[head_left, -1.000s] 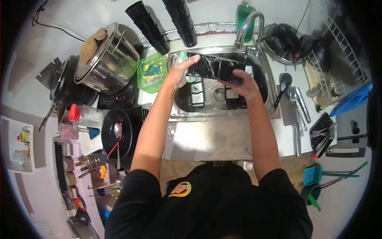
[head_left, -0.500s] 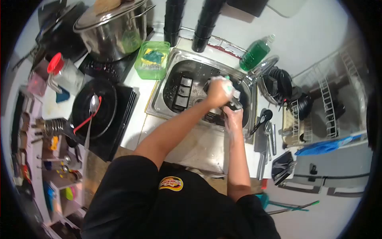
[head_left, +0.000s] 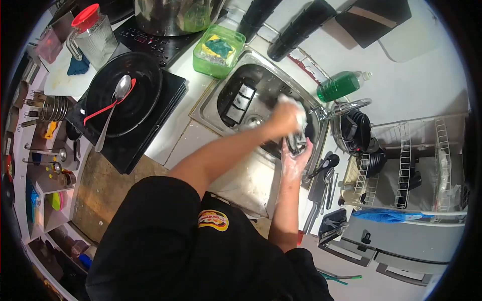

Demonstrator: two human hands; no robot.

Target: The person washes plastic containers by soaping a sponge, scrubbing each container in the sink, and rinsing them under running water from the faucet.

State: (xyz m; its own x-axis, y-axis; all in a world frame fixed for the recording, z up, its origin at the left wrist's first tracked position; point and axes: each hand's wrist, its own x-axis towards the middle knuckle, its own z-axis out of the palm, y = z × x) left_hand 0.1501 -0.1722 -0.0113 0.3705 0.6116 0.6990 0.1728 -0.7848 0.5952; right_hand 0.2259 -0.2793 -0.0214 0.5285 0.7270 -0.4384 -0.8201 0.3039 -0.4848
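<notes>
My left hand (head_left: 284, 120) is over the sink (head_left: 203, 108), closed round a foamy, whitish sponge (head_left: 299, 113) blurred by motion. Just below it, my right hand (head_left: 296, 156), covered in suds, grips a dark, shiny piece (head_left: 297, 142) whose kind I cannot make out. The sponge is against or close above that piece. A black divided tray (head_left: 240, 104) with several light compartments lies at the sink's left side, beside the drain (head_left: 253, 121).
A green tub (head_left: 211, 65) with sponges stands left of the sink. Behind are stacked black cups (head_left: 301, 31), green dish soap (head_left: 341, 86) and the faucet (head_left: 346, 107). Utensils (head_left: 329, 185) and a dish rack (head_left: 401, 165) are right; a black pan (head_left: 125, 113) with spoons is left.
The head view has turned and shifted, so the surroundings appear displaced. My left hand has moved slightly against the dark piece; both hands keep their hold.
</notes>
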